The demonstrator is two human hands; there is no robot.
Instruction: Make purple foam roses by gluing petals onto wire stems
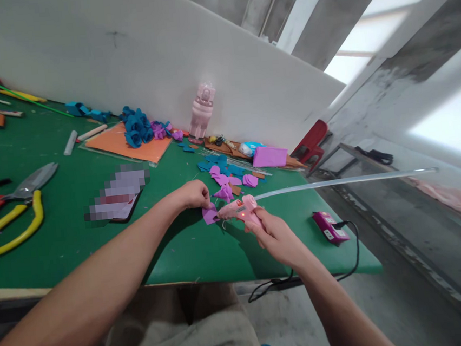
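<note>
The right hand [272, 235] grips the pink glue gun [240, 210], long axis crosswise, nozzle [220, 215] aimed leftward at a purple piece [209, 213]! The left hand [196, 193] pinches that piece (just below the hand).

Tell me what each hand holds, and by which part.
Right hand: the glue gun, by its handle. Left hand: a purple piece, by its upper edge.

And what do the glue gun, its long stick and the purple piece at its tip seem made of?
Glue gun: probably hard plastic, smooth and moulded. Long stick: likely glue, translucent with a sheen. Purple piece: thin, matte; paper, felt or foam, I cannot tell.
</note>
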